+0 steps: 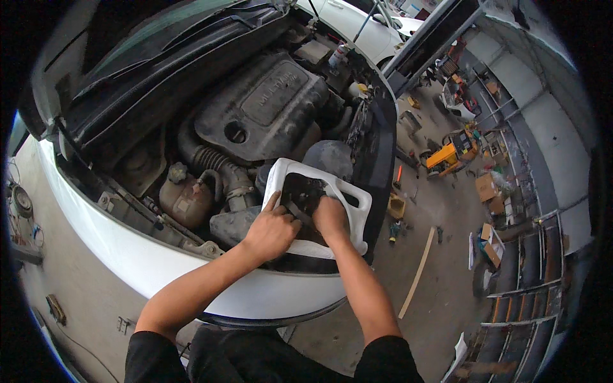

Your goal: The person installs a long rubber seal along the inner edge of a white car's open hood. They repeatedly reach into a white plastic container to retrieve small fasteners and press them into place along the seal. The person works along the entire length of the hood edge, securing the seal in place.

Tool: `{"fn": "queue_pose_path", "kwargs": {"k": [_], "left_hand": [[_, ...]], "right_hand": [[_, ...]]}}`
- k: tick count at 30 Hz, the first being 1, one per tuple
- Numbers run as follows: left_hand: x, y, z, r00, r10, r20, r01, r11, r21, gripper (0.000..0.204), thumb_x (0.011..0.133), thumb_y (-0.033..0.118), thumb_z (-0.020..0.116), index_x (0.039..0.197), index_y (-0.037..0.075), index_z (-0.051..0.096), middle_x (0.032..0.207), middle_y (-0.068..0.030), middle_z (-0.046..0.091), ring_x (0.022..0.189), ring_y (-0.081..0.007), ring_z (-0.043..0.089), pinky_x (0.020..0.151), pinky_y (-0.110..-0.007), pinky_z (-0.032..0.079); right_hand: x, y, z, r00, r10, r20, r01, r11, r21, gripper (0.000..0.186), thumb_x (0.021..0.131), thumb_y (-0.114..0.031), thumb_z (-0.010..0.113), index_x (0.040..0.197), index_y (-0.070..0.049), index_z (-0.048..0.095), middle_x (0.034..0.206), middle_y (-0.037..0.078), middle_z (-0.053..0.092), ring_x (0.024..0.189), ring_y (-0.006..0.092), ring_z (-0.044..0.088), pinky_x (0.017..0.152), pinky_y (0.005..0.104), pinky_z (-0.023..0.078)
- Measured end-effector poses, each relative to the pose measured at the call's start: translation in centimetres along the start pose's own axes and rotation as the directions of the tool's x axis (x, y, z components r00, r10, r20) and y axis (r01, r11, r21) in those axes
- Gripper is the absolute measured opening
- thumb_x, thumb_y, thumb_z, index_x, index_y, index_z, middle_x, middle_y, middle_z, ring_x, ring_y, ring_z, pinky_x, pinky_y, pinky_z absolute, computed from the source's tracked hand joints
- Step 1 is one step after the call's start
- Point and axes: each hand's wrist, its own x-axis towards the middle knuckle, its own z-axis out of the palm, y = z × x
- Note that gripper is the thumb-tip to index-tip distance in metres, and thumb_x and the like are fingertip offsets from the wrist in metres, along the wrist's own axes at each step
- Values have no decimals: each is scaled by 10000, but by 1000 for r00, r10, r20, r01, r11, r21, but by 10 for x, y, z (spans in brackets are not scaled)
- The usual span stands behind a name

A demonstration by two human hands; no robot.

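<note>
A white plastic jug with a cut-open side and a moulded handle lies at the front of the car's engine bay, dark small parts inside it. My left hand grips the jug's left wall, index finger stretched along the rim and the other fingers curled over the inside. Into the opening reaches my right hand, its fingertips among the dark contents. Those fingers are hidden, so whether they hold anything does not show.
Behind the jug is a dusty black engine cover. A brownish coolant tank and ribbed intake hose sit left. The white front bumper curves before me. On the floor at right are a wooden strip and a yellow machine.
</note>
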Motion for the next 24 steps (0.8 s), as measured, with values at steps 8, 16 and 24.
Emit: {"fn": "queue_pose_path", "kwargs": {"k": [8,16,24], "left_hand": [[4,-10,-28,904,-414,-103,228,672,-704,260,792,54,643,1051,47,644,941,-150,658,874,-306,627,826,-385,484],[17,27,-55,883,-464,-74,91,323,-942,191,814,3,651,1004,-5,631,918,-81,635,846,-178,616,755,-305,497],[9,40,-57,837,-488,-247,60,532,-845,167,784,57,678,934,-2,633,873,-139,630,797,-280,629,704,-341,499]], "right_hand": [[-42,-18,-65,976,211,56,-88,148,985,128,902,-66,572,1007,-3,607,830,59,654,612,94,565,541,258,504],[-69,-35,-89,974,56,-218,211,120,970,111,900,-52,582,991,-1,618,895,78,654,643,112,586,573,266,522],[-93,-52,-105,952,42,-304,266,383,884,120,889,-45,600,965,35,647,859,64,659,744,115,619,686,256,511]]}}
